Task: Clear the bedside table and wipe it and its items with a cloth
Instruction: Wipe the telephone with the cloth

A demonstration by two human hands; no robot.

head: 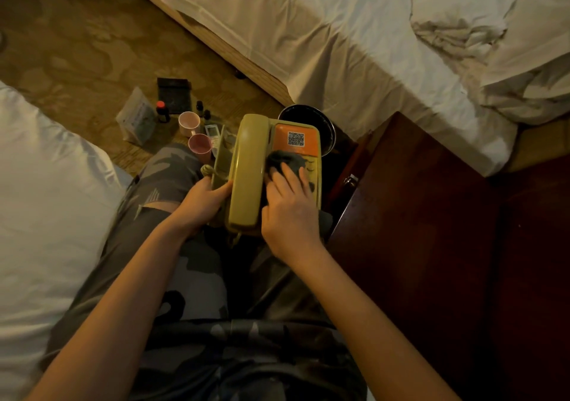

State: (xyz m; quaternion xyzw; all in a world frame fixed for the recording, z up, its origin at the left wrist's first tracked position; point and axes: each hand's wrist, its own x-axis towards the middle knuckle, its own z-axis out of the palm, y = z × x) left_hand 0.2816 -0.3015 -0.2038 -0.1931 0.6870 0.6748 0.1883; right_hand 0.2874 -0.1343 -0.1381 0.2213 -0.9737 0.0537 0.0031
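A yellowish corded telephone (246,169) with an orange panel and a QR sticker is held above my lap. My left hand (203,200) grips its left edge, thumb over the top. My right hand (290,212) presses a dark grey cloth (283,161) flat on the keypad beside the handset, fingers straight. The dark wooden bedside table (416,231) stands to the right, its top bare.
On the carpet ahead lie two pink cups (188,123), small bottles (162,111), a white packet (137,120), a dark pouch (174,93) and a remote (212,135). A black bin (320,120) stands behind the phone. Beds flank both sides.
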